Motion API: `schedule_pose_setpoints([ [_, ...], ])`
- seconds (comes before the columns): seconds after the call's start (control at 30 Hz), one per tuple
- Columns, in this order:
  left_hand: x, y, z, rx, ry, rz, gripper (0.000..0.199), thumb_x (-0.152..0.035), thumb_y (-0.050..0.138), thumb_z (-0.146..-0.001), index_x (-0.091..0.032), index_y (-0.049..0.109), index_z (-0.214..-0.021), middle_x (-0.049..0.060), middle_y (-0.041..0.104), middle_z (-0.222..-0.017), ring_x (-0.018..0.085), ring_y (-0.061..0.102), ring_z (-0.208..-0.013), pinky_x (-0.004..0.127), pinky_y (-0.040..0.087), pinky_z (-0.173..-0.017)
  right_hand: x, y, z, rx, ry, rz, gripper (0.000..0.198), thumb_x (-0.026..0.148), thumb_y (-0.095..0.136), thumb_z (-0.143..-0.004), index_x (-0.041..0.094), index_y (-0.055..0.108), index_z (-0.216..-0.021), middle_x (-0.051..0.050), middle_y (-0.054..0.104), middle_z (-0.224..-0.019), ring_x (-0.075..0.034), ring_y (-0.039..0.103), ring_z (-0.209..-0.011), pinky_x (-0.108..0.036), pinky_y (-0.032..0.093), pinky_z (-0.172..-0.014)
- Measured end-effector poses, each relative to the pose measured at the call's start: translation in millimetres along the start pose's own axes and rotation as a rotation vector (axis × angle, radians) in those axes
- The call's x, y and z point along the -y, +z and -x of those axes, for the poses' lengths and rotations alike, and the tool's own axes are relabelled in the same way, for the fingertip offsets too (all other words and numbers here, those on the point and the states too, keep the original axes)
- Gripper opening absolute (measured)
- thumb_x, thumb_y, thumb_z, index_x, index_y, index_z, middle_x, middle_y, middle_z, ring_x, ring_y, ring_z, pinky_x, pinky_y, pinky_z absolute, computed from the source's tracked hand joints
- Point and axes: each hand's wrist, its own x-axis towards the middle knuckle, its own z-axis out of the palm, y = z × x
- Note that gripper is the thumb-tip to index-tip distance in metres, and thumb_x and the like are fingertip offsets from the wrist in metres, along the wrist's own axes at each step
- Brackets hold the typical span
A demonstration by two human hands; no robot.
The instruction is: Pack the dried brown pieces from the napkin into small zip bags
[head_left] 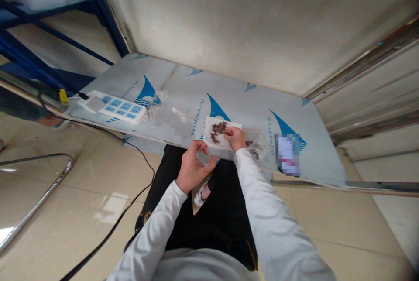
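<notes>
Tabletop (225, 85): film-covered. Power strip (121, 109): white, lies near left end. White tray (208, 131): sits mid near edge. Left hand (191, 168): grips clear round container (203, 157). Right hand (236, 138): fingertips bunched at brown pieces (218, 129) in tray; cannot tell whether pinching one.

2 forearms (266, 202) stretched forward, left hand (196, 163) curled, right hand (235, 138) with fingertips pinched
</notes>
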Motion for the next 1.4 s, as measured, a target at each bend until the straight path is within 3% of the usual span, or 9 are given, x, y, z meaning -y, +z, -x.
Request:
schedule_pose_setpoints([
  [0.37, 0.6, -1.7, -1.9, -0.001, -0.016, 0.004, 0.031, -0.031, 0.068, -0.075, -0.020, 0.046, -0.094, -0.002, 0.057, -0.077, 0.013, 0.060, -0.072, 0.026, 0.046, -0.072, 13.0, -8.0, 10.4, -0.030, 0.010, 0.047, 0.023, 0.009, 0.059, -0.068, 0.018, 0.073, -0.084, -0.008, 0.074, -0.085, -0.023, 0.068, -0.085, -0.036, 0.050, -0.083],
  [0.57, 3.4, -1.8, -1.7, -0.013, -0.016, 0.007, 0.031, -0.030, 0.068, -0.075, -0.020, 0.046, -0.095, -0.002, 0.058, -0.077, 0.013, 0.060, -0.072, 0.026, 0.046, -0.072, 17.3, -15.8, 13.6, -0.025, -0.008, -0.003, 0.024, 0.011, 0.058, -0.070, 0.017, 0.072, -0.090, -0.006, 0.074, -0.086, -0.019, 0.069, -0.079, -0.031, 0.051, -0.081],
  [0.7, 4.3, -1.0, -2.5, -0.008, 0.002, 0.007, 0.030, -0.030, 0.068, -0.076, -0.020, 0.046, -0.094, -0.002, 0.058, -0.077, 0.013, 0.060, -0.073, 0.027, 0.046, -0.074, 22.3, -13.2, 17.0, 0.025, 0.013, 0.011, 0.018, 0.008, 0.061, -0.066, 0.018, 0.072, -0.078, -0.003, 0.074, -0.076, -0.018, 0.069, -0.074, -0.028, 0.051, -0.076],
  [0.9, 3.5, -0.8, -4.1, -0.025, 0.008, 0.002, 0.030, -0.029, 0.068, -0.075, -0.021, 0.046, -0.093, -0.002, 0.058, -0.076, 0.014, 0.060, -0.072, 0.027, 0.046, -0.072, 31.2, -12.3, 11.9, 0.017, 0.069, 0.027, 0.017, 0.004, 0.062, -0.063, 0.019, 0.070, -0.067, -0.006, 0.073, -0.075, -0.023, 0.069, -0.081, -0.035, 0.051, -0.082],
  [1.03, 3.4, -2.6, -4.9, -0.029, 0.009, 0.001, 0.031, -0.028, 0.069, -0.074, -0.021, 0.046, -0.094, -0.002, 0.058, -0.077, 0.014, 0.060, -0.073, 0.027, 0.046, -0.072, 46.2, -32.4, 20.8, 0.004, 0.054, -0.050, 0.014, 0.008, 0.062, -0.068, 0.016, 0.071, -0.074, -0.008, 0.074, -0.079, -0.022, 0.070, -0.081, -0.035, 0.053, -0.083],
  [1.13, 0.3, -3.8, -5.9, -0.031, 0.013, 0.003, 0.032, -0.028, 0.069, -0.073, -0.020, 0.046, -0.094, -0.002, 0.058, -0.078, 0.014, 0.059, -0.072, 0.026, 0.046, -0.072, 72.6, -61.4, 51.5, -0.020, -0.074, -0.318, 0.013, 0.020, 0.064, -0.076, 0.016, 0.070, -0.087, -0.007, 0.074, -0.088, -0.018, 0.070, -0.081, -0.030, 0.055, -0.080],
  [1.23, -7.5, -2.9, -7.4, -0.008, 0.026, 0.033, 0.032, -0.026, 0.069, -0.072, -0.020, 0.046, -0.094, -0.001, 0.058, -0.081, 0.014, 0.060, -0.074, 0.026, 0.046, -0.072, 105.6, -90.8, 90.7, 0.110, -0.207, -0.544, 0.013, 0.024, 0.065, -0.079, 0.018, 0.070, -0.089, -0.005, 0.074, -0.089, -0.017, 0.070, -0.079, -0.028, 0.056, -0.075],
  [1.3, -14.6, -1.2, -8.4, 0.021, 0.041, 0.075, 0.033, -0.024, 0.068, -0.070, -0.020, 0.046, -0.094, 0.000, 0.059, -0.084, 0.014, 0.060, -0.075, 0.026, 0.046, -0.070, 123.9, -103.8, 109.6, 0.224, -0.277, -0.496, 0.011, 0.018, 0.065, -0.079, 0.020, 0.070, -0.088, -0.002, 0.074, -0.087, -0.016, 0.070, -0.076, -0.026, 0.055, -0.073],
  [1.4, -24.4, 1.6, -9.2, 0.057, 0.077, 0.106, 0.034, -0.018, 0.066, -0.067, -0.021, 0.046, -0.094, 0.000, 0.060, -0.085, 0.015, 0.061, -0.075, 0.025, 0.046, -0.069, 137.8, -112.7, 119.8, 0.283, -0.358, -0.262, 0.014, 0.010, 0.063, -0.079, 0.020, 0.070, -0.085, -0.001, 0.074, -0.082, -0.015, 0.069, -0.073, -0.026, 0.053, -0.071],
])
